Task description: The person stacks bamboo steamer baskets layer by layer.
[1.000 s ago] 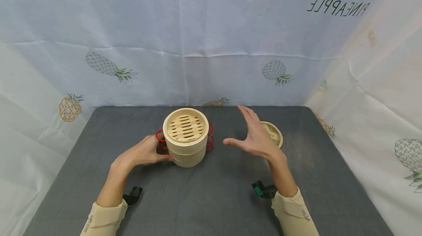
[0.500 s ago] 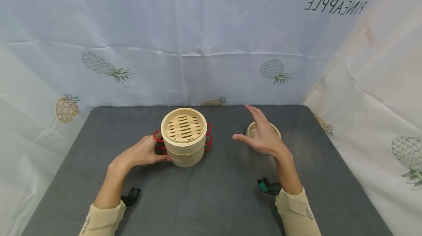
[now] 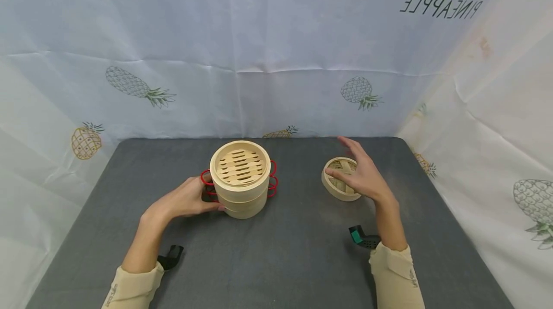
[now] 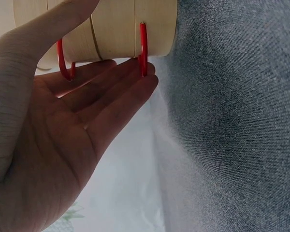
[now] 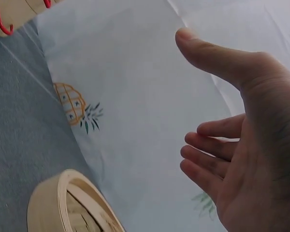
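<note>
A stacked bamboo steamer with red loop handles stands left of the table's middle, its slatted top basket uncovered. My left hand holds its left side, thumb at the front and fingers behind. The left wrist view shows those fingers against the steamer's wall beside the red handles. To the right lies the round woven bamboo lid. Over that lid's right side hovers my right hand, thumb and fingers spread, holding nothing. In the right wrist view the lid is apart from the hand.
A dark grey tabletop lies under everything. White cloth with pineapple prints hangs behind the table and along both sides. A black wrist camera mount shows at each wrist, the right one with a green patch.
My right hand has moved right, away from the steamer to over the lid, uncovering more of the lid. The left hand and the steamer hold their place.
</note>
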Available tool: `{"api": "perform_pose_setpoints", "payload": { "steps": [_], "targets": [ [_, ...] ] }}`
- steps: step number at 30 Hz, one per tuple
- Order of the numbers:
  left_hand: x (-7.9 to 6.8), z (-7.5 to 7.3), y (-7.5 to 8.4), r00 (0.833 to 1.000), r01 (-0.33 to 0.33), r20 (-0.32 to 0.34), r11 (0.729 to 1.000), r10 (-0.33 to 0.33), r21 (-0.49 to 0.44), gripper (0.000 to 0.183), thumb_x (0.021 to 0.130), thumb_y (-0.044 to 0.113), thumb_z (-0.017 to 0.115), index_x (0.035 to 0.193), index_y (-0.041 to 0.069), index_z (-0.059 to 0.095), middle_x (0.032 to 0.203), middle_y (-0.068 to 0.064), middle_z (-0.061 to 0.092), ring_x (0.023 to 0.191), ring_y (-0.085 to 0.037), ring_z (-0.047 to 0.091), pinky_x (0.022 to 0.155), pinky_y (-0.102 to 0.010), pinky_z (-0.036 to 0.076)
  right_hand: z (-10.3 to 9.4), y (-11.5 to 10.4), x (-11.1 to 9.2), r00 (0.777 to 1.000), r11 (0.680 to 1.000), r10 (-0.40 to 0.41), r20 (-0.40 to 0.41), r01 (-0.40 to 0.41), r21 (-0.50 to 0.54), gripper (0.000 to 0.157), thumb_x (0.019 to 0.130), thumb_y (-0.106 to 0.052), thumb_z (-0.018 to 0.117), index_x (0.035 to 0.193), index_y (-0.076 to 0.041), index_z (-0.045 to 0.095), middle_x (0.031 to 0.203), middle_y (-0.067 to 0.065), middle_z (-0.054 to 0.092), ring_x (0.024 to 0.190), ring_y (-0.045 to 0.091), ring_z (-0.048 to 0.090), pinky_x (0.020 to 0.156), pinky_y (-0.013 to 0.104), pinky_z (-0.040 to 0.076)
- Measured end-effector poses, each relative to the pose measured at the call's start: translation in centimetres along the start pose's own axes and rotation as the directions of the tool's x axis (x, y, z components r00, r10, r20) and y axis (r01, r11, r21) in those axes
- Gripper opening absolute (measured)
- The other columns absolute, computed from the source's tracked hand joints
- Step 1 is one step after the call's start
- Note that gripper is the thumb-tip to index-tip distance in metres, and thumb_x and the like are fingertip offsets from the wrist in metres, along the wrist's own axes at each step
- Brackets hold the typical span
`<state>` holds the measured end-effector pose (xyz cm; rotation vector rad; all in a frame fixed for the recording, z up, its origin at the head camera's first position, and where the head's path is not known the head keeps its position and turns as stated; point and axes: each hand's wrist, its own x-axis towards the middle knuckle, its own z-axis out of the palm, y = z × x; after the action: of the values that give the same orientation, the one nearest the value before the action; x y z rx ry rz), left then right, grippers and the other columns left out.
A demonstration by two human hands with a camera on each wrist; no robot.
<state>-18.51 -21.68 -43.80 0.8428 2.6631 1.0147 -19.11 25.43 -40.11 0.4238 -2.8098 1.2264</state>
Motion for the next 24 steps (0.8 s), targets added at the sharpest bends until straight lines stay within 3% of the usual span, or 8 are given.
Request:
{"api": "perform_pose_setpoints", "payload": {
  "steps": [16, 24],
  "targets": [
    [0.1, 0.0, 0.0, 1.0, -0.001, 0.004, 1.0, 0.001, 0.0, 0.063, 0.086, 0.028, 0.095, 0.136, 0.008, 0.063, 0.121, -0.005, 0.079, 0.106, -0.018, 0.077, 0.091, -0.035, 0.064, -0.6, 3.8, -0.3, 0.998, 0.997, 0.048, 0.035, -0.05, 0.055, 0.082, 0.103, -0.026, 0.077, 0.169, -0.007, 0.033, 0.175, 0.021, 0.036, 0.16, 0.05, 0.036, 0.126, 0.072, 0.035],
    [0.0, 0.0, 0.0, 1.0, -0.004, 0.001, 1.0, 0.004, 0.006, 0.059, 0.086, 0.026, 0.095, 0.132, 0.008, 0.064, 0.118, -0.004, 0.08, 0.104, -0.016, 0.077, 0.09, -0.033, 0.064, -0.5, 5.9, -0.2, 1.0, 0.998, 0.004, 0.009, -0.005, 0.065, 0.066, 0.104, -0.013, 0.074, 0.161, 0.003, 0.044, 0.165, 0.029, 0.047, 0.152, 0.051, 0.046, 0.124, 0.065, 0.04]
  ]
}}
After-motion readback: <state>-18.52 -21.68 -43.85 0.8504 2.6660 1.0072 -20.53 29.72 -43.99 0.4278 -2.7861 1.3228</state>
